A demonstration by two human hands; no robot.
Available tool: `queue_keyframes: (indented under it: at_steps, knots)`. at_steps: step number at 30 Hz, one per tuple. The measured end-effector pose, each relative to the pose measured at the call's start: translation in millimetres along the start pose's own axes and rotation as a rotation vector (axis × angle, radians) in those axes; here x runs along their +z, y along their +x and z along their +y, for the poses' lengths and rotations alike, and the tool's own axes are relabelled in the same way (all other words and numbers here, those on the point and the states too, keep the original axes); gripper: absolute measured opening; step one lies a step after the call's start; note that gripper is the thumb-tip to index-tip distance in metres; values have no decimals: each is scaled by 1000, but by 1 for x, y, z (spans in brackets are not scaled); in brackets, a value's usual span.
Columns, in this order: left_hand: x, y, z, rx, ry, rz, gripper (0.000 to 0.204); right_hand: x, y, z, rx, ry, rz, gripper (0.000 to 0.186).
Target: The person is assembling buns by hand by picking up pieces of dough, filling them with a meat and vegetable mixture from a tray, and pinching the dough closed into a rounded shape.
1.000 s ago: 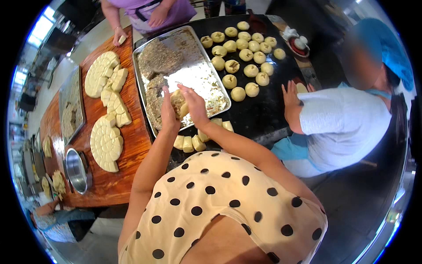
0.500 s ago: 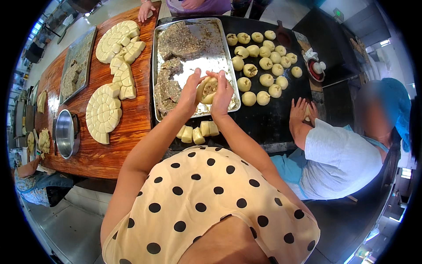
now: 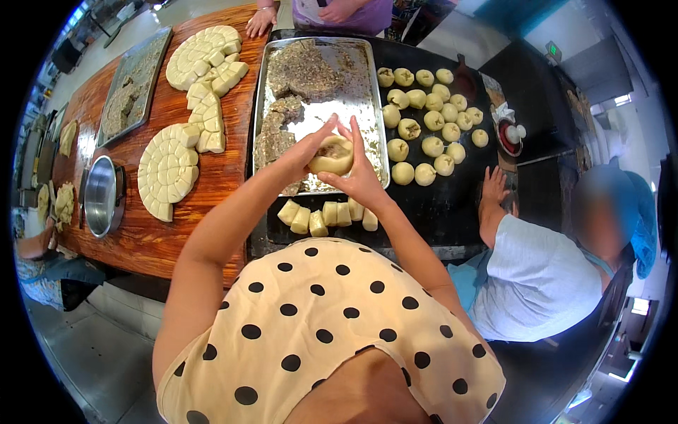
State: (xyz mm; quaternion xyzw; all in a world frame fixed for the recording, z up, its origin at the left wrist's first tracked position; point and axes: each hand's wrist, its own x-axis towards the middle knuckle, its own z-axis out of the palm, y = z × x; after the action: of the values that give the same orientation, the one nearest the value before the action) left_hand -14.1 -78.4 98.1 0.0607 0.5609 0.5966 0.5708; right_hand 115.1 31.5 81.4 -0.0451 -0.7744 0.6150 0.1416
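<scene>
Between my two hands is a filled dough bun (image 3: 332, 164), its top gaping so that brown filling shows. My left hand (image 3: 305, 151) cups it from the left, and my right hand (image 3: 364, 178) curls round its right and near side. Both are held above a metal tray (image 3: 382, 148) spread with a brown, grainy filling (image 3: 302, 71). Just in front of me, cut dough pieces (image 3: 330, 213) lie in a short row on the black surface. Several round filled buns (image 3: 432, 147) stand in loose rows right of the tray.
Scored dough slabs (image 3: 168, 169) rest on the wooden table (image 3: 191, 244) at left, beside a second filling tray (image 3: 145, 106) and a metal bowl (image 3: 104, 201). A co-worker (image 3: 544, 275) works close on my right. Another person (image 3: 332, 15) stands across the table.
My hands have drawn slightly nearer with the bun, which now tilts its opening upward. My right fingers have spread. The view has shifted, showing more of the cut dough row.
</scene>
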Motion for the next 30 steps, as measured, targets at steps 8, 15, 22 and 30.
queue_keyframes:
  at_steps: [8, 15, 22, 30]
  knots:
    - [33, -5, -29, 263, -397, -102, 53, 6, -4, -4, -157, -437, 353, 108]
    - [24, -14, -6, 134, -141, -337, 59, -17, -9, -19, -123, -236, 138, 112]
    - [33, -34, -15, 141, -44, -395, 70, -16, -23, -24, -154, -236, 191, 94]
    - [48, -31, -25, 233, -140, -302, 63, -4, -31, -11, -379, -459, 406, 72]
